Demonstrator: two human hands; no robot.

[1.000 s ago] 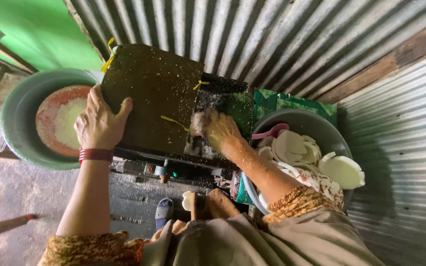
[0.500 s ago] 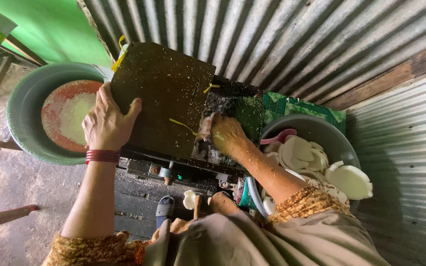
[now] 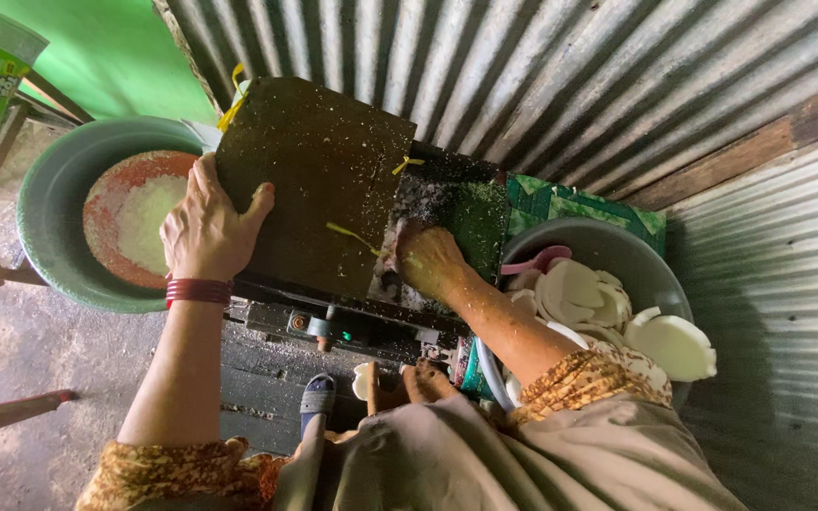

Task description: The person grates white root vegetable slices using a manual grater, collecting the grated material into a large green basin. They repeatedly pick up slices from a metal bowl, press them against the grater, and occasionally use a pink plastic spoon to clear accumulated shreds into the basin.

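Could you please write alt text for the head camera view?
Seen from above, the left hand rests on a dark board atop a grating machine while the right hand presses into its opening. White pieces fill a basin at right; a green basin sits left.

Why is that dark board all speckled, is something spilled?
Yes. White flecks lie scattered over the dark cover board under the left hand and around the right hand. They look like bits of the white pieces in the grey basin.
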